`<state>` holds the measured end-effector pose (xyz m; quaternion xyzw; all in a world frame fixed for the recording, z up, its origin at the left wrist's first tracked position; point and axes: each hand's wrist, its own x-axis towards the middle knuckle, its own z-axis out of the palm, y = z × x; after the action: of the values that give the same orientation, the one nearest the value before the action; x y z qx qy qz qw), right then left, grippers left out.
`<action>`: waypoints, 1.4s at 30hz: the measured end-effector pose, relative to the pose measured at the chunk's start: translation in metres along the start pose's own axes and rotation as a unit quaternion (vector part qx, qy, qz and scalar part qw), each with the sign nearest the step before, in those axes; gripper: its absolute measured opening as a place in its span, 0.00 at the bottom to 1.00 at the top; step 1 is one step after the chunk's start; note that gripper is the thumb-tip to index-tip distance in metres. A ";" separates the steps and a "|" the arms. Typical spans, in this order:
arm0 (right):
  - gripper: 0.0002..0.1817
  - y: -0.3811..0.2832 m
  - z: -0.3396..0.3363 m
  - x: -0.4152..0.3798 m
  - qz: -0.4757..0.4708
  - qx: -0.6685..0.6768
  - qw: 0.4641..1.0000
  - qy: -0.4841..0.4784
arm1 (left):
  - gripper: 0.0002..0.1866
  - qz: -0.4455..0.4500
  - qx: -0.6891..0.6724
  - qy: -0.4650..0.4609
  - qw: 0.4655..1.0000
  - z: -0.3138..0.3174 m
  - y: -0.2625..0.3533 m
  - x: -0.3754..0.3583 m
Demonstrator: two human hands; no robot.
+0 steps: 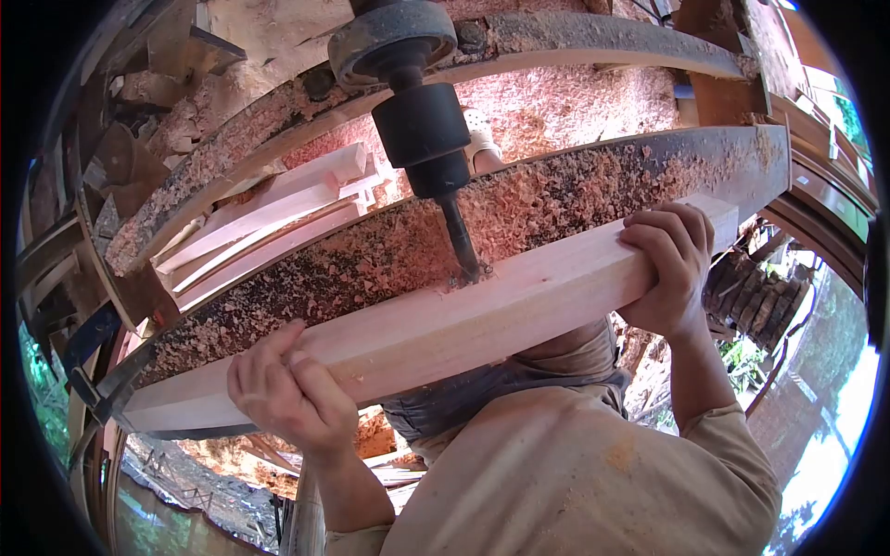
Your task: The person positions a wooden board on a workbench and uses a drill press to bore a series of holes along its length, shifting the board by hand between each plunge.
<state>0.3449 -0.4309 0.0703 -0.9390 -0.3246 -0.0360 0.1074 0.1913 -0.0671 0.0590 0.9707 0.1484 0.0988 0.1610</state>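
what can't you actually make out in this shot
Head view only:
- Tip of the dark spiral drill bit: buried in the long pale wooden beam, so hole depth is hidden.
- Upper part of the black drill chuck and its machine: cut off by the top edge.
- Metal machine table: its surface is covered by reddish sawdust.
- Palms of the left hand and right hand: hidden by the beam they grip.
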 end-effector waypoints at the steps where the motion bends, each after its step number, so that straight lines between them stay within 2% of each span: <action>1: 0.25 0.000 0.000 0.003 -0.001 -0.001 1.000 -0.002 | 0.12 -0.006 -0.005 0.002 1.000 0.000 0.000 0.001; 9: 0.27 -0.007 -0.006 0.012 0.032 0.007 0.999 -0.031 | 0.12 0.001 0.012 0.034 0.999 0.005 -0.002 0.006; 11: 0.25 -0.007 -0.008 0.010 0.048 0.011 0.996 -0.075 | 0.16 -0.033 0.006 -0.041 0.999 0.000 -0.005 0.003; 14: 0.25 -0.010 -0.008 0.008 0.051 0.020 0.997 -0.048 | 0.15 -0.070 0.039 -0.067 0.995 -0.003 0.000 0.002; 15: 0.24 -0.011 -0.009 0.007 0.051 0.020 0.997 -0.054 | 0.12 -0.032 0.018 -0.009 0.999 0.004 -0.002 0.001; 16: 0.24 -0.013 -0.011 0.000 0.052 0.020 0.997 -0.049 | 0.12 -0.028 0.019 -0.006 0.999 0.004 -0.003 -0.005; 19: 0.25 -0.020 -0.009 -0.035 0.067 0.024 0.996 -0.051 | 0.12 -0.024 0.024 -0.049 0.998 -0.003 -0.002 -0.022; 22: 0.24 -0.026 -0.007 -0.054 0.069 0.023 0.996 -0.052 | 0.11 -0.020 0.003 -0.044 0.999 -0.006 -0.001 -0.033; 33: 0.23 -0.021 -0.008 -0.014 0.062 0.028 0.996 -0.055 | 0.12 -0.047 0.008 -0.059 0.997 -0.006 -0.005 -0.015; 37: 0.23 -0.013 -0.006 0.009 0.051 0.026 0.997 -0.051 | 0.15 -0.057 0.031 -0.051 0.997 -0.003 -0.005 0.000; 42: 0.24 -0.014 -0.006 0.006 0.060 0.026 0.997 -0.052 | 0.15 -0.054 0.030 -0.043 0.997 -0.006 -0.005 -0.003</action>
<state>0.3409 -0.4179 0.0794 -0.9543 -0.2738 0.0275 0.1165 0.1854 -0.0621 0.0620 0.9690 0.1962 0.0433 0.1436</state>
